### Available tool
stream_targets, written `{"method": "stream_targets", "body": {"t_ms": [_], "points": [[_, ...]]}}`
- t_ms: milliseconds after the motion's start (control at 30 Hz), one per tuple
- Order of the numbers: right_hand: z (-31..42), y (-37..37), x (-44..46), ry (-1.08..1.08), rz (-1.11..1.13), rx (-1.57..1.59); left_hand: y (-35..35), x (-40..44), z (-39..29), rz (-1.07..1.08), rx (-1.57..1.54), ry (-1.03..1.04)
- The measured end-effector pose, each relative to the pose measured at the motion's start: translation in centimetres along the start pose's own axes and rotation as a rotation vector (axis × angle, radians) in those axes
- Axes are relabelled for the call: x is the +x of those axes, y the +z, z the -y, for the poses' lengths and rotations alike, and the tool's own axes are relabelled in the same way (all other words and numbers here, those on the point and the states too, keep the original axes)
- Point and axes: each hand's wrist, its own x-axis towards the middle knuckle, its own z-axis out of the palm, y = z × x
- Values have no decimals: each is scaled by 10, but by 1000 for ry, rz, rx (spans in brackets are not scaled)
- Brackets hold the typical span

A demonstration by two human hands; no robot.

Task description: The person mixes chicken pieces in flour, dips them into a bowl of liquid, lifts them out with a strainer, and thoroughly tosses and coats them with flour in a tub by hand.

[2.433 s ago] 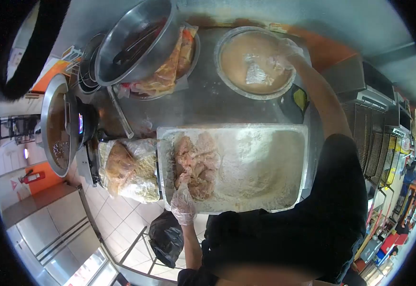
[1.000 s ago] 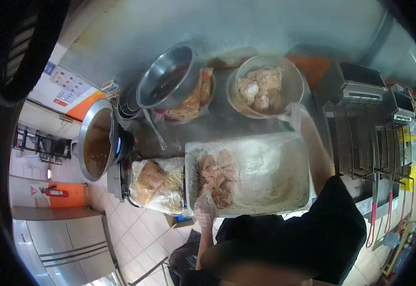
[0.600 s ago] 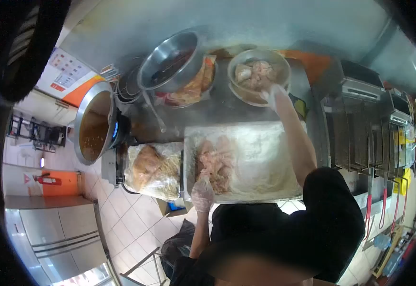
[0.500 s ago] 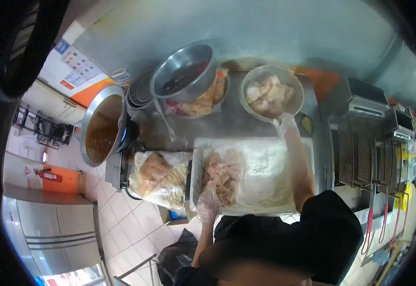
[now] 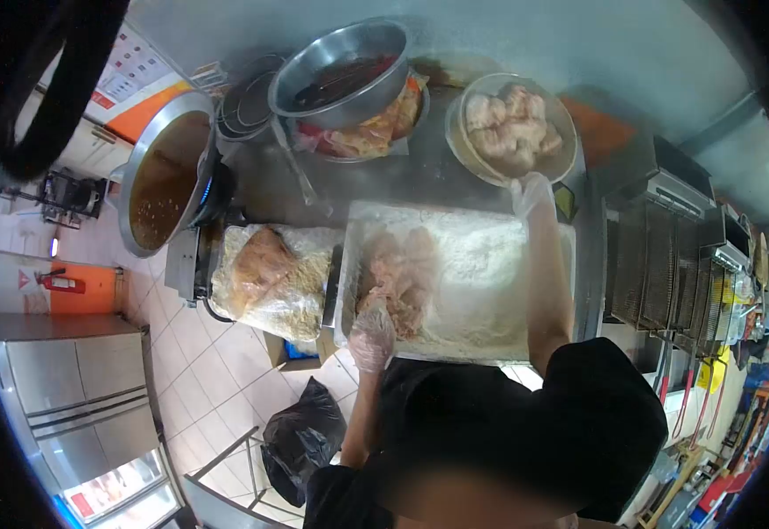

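My right hand (image 5: 532, 194), in a clear plastic glove, grips the near rim of a pale round bowl (image 5: 464, 157). Several pieces of raw chicken (image 5: 516, 130) lie inside, dusted with flour. Below it is a wide tray (image 5: 342, 291) of white flour (image 5: 481, 286). A heap of raw chicken meat (image 5: 399, 278) covers the tray's left part. My gloved left hand (image 5: 372, 339) is over the front left edge, its fingers closed at the near end of this heap, apparently on a piece; the fingertips are partly hidden.
A steel bowl (image 5: 340, 75) sits on bagged food behind the tray, beside a long-handled utensil (image 5: 296, 167). At left are a pan of brown oil (image 5: 168, 181) over a blue flame and a plastic-covered bag (image 5: 278, 282). Fryer baskets (image 5: 657, 264) hang at right; a black bag (image 5: 307, 441) lies on the floor.
The view has shifted, so the worktop sits higher in the picture. The chicken in the round bowl has turned over and lies differently. Both hands keep their places at bowl and tray.
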Motion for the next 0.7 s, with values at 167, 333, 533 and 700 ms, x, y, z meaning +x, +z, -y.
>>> {"method": "stream_targets", "body": {"t_ms": [167, 333, 533, 700], "points": [[-13, -8, 37, 98, 303, -276, 17, -20, 25, -61, 125, 120], [10, -22, 28, -15, 54, -298, 18, -20, 32, -45, 163, 102], [-9, -75, 59, -92, 162, -503, 7, -6, 14, -42, 192, 136], [65, -144, 22, 142, 51, 156, 6, 0, 9, 30, 72, 7]]}}
